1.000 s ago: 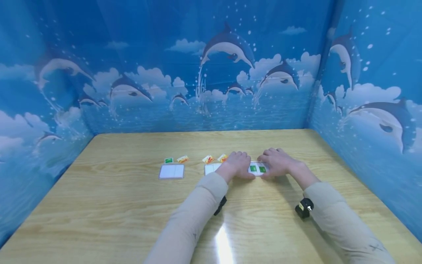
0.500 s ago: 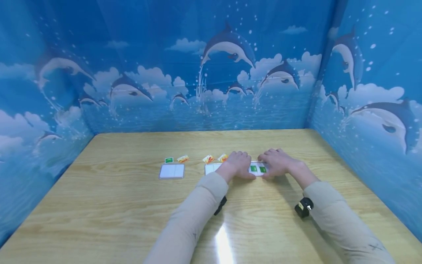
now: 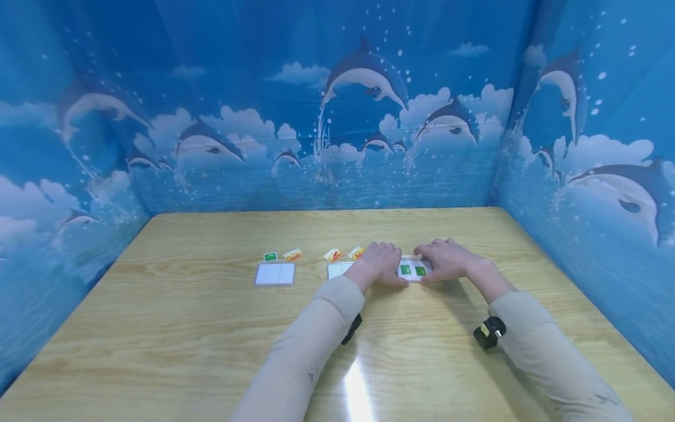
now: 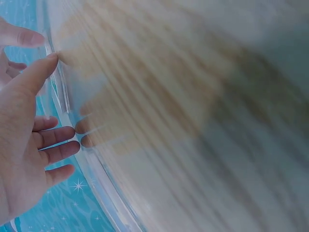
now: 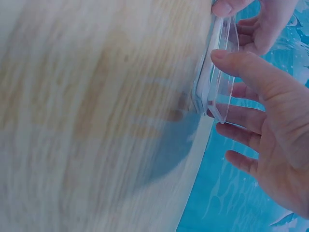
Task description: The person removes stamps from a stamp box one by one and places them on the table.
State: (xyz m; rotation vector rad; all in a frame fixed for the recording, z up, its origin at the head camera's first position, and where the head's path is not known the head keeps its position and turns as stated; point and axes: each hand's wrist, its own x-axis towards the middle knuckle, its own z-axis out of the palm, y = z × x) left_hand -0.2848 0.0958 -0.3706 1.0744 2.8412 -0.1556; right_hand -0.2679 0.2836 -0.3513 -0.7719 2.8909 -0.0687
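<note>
A flat clear plastic case (image 3: pixel 413 263) with a white inside and two small green cards (image 3: pixel 405 269) lies between my hands. My left hand (image 3: pixel 378 264) holds its left end, thumb at the near edge and fingers on the far side. The right hand (image 3: pixel 448 259) grips the right end by the clear lid (image 5: pixel 226 99), thumb in front and fingers behind. In the right wrist view, this lid stands tilted a little apart from the base (image 5: pixel 205 79). The left wrist view shows my left thumb (image 4: pixel 46 65) touching the case edge. The case's left part is hidden.
Another white case (image 3: pixel 338 269) lies partly under the left hand, and a third white case (image 3: pixel 275 274) farther left. Behind them are a green card (image 3: pixel 270 256) and orange-yellow cards (image 3: pixel 292 254) (image 3: pixel 333 254). Dolphin-printed curtains (image 3: pixel 337 176) border the wooden table (image 3: pixel 184 328).
My right hand has shifted slightly right and up at the case's right end. The left hand and the other cards and cases have stayed where they were.
</note>
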